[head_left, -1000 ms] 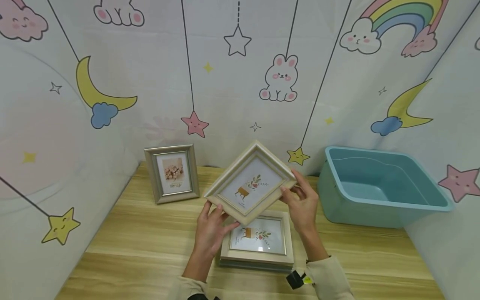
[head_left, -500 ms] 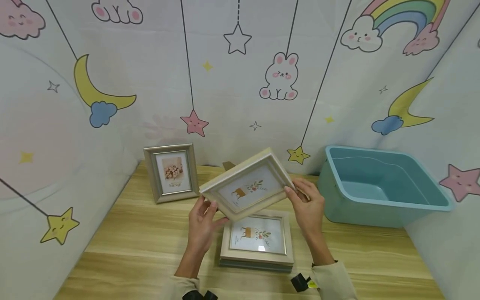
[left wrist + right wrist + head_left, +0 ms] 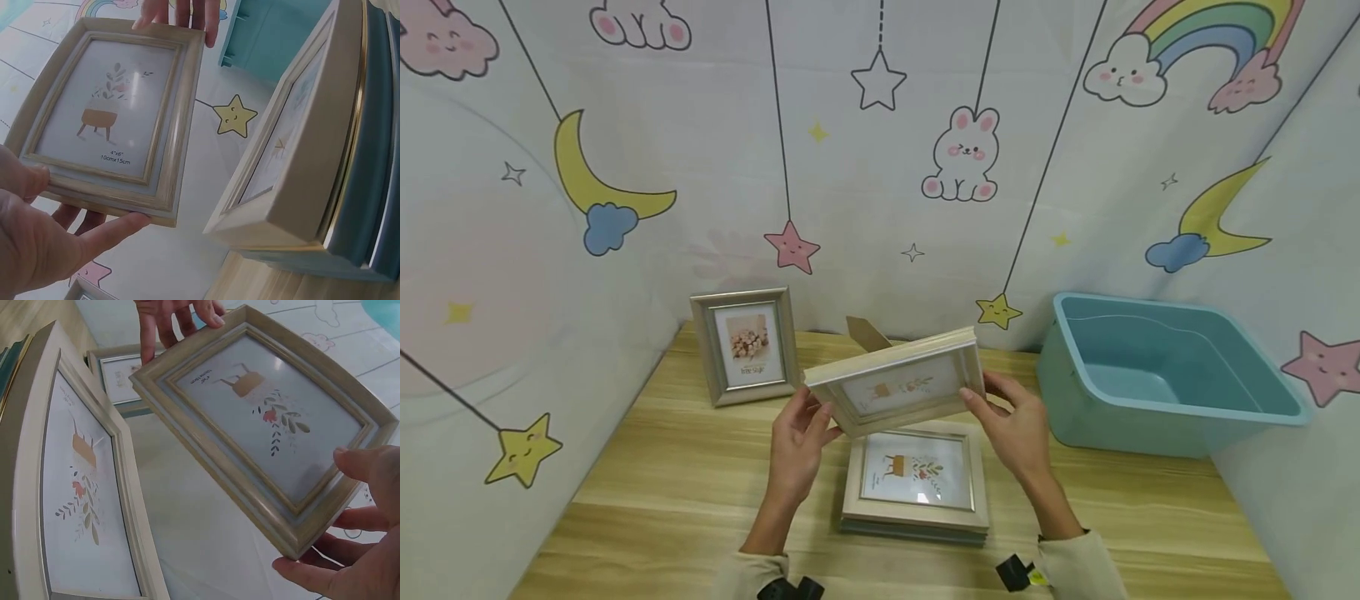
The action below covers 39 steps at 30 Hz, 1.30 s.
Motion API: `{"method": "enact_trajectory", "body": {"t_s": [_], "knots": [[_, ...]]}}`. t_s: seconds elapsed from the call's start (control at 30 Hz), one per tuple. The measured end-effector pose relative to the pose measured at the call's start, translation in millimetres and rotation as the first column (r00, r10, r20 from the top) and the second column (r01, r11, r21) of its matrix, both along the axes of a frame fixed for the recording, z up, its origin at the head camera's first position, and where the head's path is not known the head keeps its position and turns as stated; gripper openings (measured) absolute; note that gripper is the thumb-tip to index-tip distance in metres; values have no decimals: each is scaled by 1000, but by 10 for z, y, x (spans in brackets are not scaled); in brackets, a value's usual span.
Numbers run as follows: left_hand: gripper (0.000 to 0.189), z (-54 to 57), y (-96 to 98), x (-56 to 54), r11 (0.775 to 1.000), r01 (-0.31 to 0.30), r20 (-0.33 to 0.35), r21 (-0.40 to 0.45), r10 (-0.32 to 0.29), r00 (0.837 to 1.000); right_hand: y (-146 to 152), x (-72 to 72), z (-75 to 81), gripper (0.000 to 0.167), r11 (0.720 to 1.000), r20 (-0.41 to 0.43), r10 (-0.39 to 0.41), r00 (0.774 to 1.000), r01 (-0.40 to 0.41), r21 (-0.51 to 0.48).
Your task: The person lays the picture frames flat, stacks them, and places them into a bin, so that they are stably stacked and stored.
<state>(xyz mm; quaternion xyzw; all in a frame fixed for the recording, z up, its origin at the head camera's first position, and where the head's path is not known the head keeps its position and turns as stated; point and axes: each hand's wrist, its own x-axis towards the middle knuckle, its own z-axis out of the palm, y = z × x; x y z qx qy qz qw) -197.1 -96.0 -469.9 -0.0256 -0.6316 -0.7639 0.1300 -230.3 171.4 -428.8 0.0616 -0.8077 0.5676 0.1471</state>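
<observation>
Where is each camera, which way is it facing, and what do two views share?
Head: worn on the head, looking forward and down at the held frame, frame stack and teal tub; left hand, right hand and sleeves show.
Left wrist: on that wrist, facing the held frame's front; left hand near, right hand at top.
Right wrist: on that wrist, facing the same front; right hand near, left hand at top.
Shared: both wrist views show the held frame and frame stack.

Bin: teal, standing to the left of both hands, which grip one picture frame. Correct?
Wrong side: the bin stands to the right, as the head view shows. The rest holds: it is teal, and the left hand and right hand grip one picture frame.
</observation>
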Motion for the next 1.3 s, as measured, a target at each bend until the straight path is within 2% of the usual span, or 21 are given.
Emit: {"method": "enact_trajectory", "body": {"t_s": [0.13,0.27,0.4,0.63,0.77,0.9,1.0,1.17,1.3], "knots": [[37,1,-10,-1,996,-14,-12,-86,13,1000,16,9,4,41,993,29,10,1000,-14,120],[42,-28,-17,-8,983,-38,-98,-180,20,995,22,12,-3,38,985,52,16,999,-25,173],[43,-58,-19,-16,978,-48,-189,-205,8,982,35,12,-31,32,983,71,45,996,-56,172],[40,-90,-30,-31,979,-29,-256,-203,-24,966,94,13,-85,22,987,127,102,987,-116,107],[40,-94,-39,-31,974,-23,-270,-226,-41,962,116,31,-108,20,986,145,116,983,-132,106],[38,-90,-48,-14,966,-27,-255,-257,-41,966,128,63,-143,19,987,136,106,985,-122,108],[38,-81,-56,0,957,-25,-244,-290,-49,969,123,96,-186,16,990,96,93,991,-103,101],[40,-32,-57,6,944,1,-238,-331,-84,967,103,179,-281,9,993,-22,52,998,-49,108],[50,25,-62,-6,931,12,-216,-364,-97,972,80,246,-388,15,998,-105,56,993,-57,-4]]}}
